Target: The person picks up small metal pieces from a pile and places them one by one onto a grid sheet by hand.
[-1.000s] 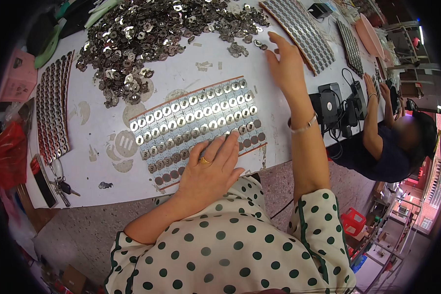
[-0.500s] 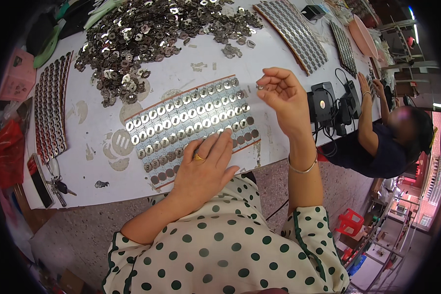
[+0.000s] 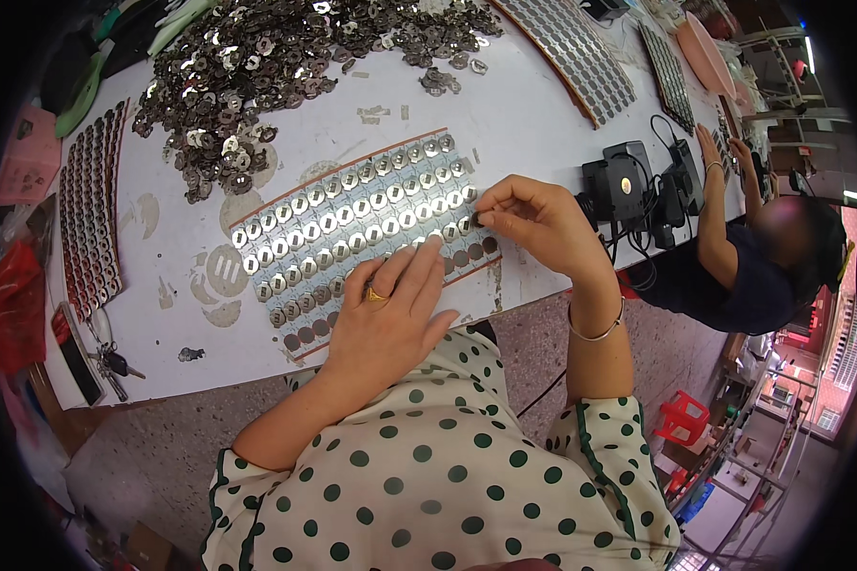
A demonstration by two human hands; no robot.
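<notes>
Grey-blue panel [image 3: 350,217], flat on worktop [image 3: 514,143] near the front edge, rows of bright metal pieces [image 3: 366,173] on top, dark round spots [image 3: 461,258] w/o metal along the near side. Looks thin, fairly stiff, prob. light; best taken by the brown edge strips [image 3: 473,270], kept level b/c of the pieces on top. As for those: prob. hard, v. light, a bit slippery, so best pinched by the rim. On the panel's near-middle part, left hand [image 3: 386,314], grip spread flat w/ fingers straight, thumb out. At the right edge, right hand [image 3: 548,224], grip pinched, prob. on one such piece, mostly hidden by fingertips. Beyond the far edge, loose heap [image 3: 257,76] of similar pieces, straight on the worktop. Well off to left & upper right, filled left panel [image 3: 93,214] & far-right panel [image 3: 567,62]. Containers farther out: pink box [image 3: 14,181] & red bag [image 3: 17,305] at far left, pink basin [image 3: 703,57] at upper right; can't tell contents of any.
</notes>
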